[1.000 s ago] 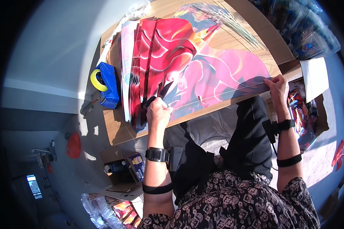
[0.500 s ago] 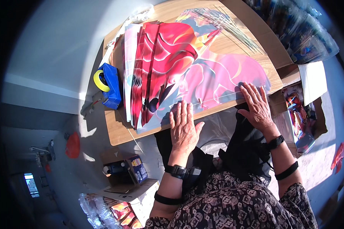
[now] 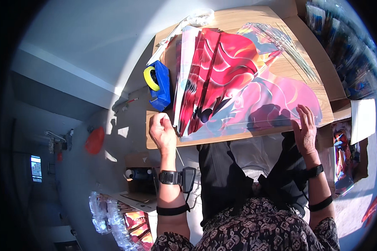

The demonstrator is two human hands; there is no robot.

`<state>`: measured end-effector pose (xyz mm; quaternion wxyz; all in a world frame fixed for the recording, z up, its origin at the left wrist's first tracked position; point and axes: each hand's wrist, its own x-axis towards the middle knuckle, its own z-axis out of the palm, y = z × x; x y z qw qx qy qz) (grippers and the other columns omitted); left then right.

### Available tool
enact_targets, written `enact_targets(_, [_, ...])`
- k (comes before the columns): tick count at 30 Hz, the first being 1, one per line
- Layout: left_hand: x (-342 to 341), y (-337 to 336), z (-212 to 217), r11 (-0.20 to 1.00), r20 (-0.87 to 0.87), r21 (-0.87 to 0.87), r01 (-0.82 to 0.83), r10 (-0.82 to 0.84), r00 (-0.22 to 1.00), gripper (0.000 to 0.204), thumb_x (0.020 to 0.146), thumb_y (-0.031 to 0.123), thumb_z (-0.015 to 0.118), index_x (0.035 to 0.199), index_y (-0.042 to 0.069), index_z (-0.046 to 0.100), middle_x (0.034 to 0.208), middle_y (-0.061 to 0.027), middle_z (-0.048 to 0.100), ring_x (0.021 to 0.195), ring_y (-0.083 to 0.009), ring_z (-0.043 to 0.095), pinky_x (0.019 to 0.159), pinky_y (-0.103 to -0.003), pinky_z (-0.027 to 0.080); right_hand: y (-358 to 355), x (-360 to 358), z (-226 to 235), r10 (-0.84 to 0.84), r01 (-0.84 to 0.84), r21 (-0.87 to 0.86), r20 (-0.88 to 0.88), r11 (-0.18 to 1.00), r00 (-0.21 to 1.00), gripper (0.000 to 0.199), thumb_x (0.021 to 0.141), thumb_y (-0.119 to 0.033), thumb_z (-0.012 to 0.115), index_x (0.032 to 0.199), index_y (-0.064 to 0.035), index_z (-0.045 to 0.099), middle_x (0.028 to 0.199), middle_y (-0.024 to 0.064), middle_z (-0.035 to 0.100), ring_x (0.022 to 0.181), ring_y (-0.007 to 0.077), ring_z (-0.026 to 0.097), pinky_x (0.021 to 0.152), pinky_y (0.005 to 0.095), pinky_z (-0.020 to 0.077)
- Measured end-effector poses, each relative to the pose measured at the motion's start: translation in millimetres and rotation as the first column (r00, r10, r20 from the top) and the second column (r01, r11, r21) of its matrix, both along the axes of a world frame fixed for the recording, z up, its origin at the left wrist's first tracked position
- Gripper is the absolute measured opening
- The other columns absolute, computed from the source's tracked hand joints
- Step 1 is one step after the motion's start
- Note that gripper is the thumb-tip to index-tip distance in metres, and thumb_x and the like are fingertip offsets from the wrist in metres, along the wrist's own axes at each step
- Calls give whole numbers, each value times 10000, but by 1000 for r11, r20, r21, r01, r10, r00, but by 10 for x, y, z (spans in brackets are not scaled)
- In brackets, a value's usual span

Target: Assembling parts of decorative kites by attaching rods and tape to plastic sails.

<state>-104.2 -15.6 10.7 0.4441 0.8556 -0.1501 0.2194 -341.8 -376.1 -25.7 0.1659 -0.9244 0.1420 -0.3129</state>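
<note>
My left hand [image 3: 163,133] is raised at the table's front left corner, fingers curled closed; whatever they pinch, if anything, cannot be made out. Close beside it stands a blue tape dispenser [image 3: 160,90] with a yellow roll. My right hand [image 3: 306,133] hovers by the front right edge of a pale pink-grey printed sheet [image 3: 276,94], fingers stretched and nothing held. A thin rod lies along that sheet's front edge. Overlapping its left part is a pile of glossy red printed sheets [image 3: 226,54]. A thin pale stick [image 3: 179,156] juts past the table edge near my left wrist.
Several thin rods [image 3: 295,50] lie at the far right of the wooden table [image 3: 255,13]. A white roll [image 3: 200,17] sits at the back. Open cartons flank the table, one with colourful printed pieces [image 3: 341,154]. Bagged goods [image 3: 347,54] are heaped at far right.
My left hand has left the sheet's front edge, moved left to the table corner and curled closed. My right hand has lifted slightly from the sheet. The view has shifted, too.
</note>
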Motion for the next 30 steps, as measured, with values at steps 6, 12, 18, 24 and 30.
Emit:
enact_targets(6, [1012, 128, 329, 896, -568, -295, -331, 114, 815, 132, 872, 164, 641, 903, 36, 637, 780, -31, 588, 709, -112, 533, 631, -259, 444, 270, 538, -172, -5, -1, 61, 96, 998, 995, 152, 828, -175, 631, 884, -53, 558, 917, 115, 544, 878, 318, 505, 792, 414, 400])
enact_targets(12, [1237, 102, 349, 911, -742, -304, -279, -43, 669, 47, 818, 104, 599, 845, 82, 567, 810, -51, 627, 622, -120, 453, 877, -536, 373, 277, 590, -272, -88, 89, -9, 48, 996, 995, 178, 852, -234, 606, 907, -70, 568, 963, 101, 553, 934, 306, 503, 827, 422, 374])
enact_targets(18, [1169, 269, 291, 732, -691, -579, -358, -208, 692, 83, 786, 133, 613, 782, 117, 531, 714, 15, 488, 631, -97, 421, 904, -515, 413, 333, 623, -216, -84, 85, -15, 47, 996, 995, 193, 863, -252, 590, 925, -70, 571, 980, 100, 555, 945, 306, 504, 830, 424, 373])
enact_targets(24, [796, 81, 89, 616, -630, -677, -402, -203, 749, 160, 798, 197, 636, 880, 110, 529, 928, -27, 477, 976, -178, 469, 923, -468, 415, 290, 591, -238, -93, 93, -7, 15, 996, 996, 180, 863, -247, 589, 909, -75, 568, 974, 93, 552, 937, 306, 503, 826, 424, 376])
enact_targets(30, [896, 116, 38, 477, -747, -665, -575, -404, 528, 150, 854, 217, 577, 772, 106, 516, 846, -28, 523, 809, -190, 514, 810, -392, 408, 321, 600, -200, -84, 85, -14, 38, 996, 996, 164, 849, -236, 600, 882, -79, 570, 965, 89, 549, 933, 302, 502, 825, 423, 380])
